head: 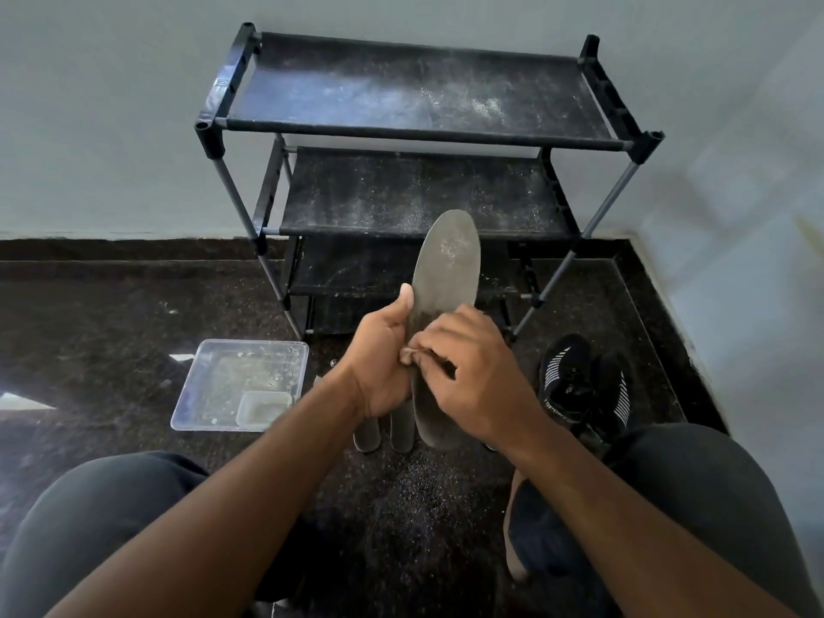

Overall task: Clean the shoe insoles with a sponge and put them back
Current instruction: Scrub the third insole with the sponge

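Observation:
A long grey insole stands nearly upright in front of me, toe end up, with pale specks near the toe. My left hand grips its left edge around the middle, thumb up along the side. My right hand pinches a small tan sponge and presses it against the insole's middle. Below my hands, the ends of other grey insoles show, partly hidden. Two black shoes with white stripes sit on the floor to the right.
A clear plastic tray holding a smaller container lies on the dark speckled floor at the left. A dusty black shoe rack stands against the wall ahead. My knees frame the bottom corners. Another shoe lies by my right leg.

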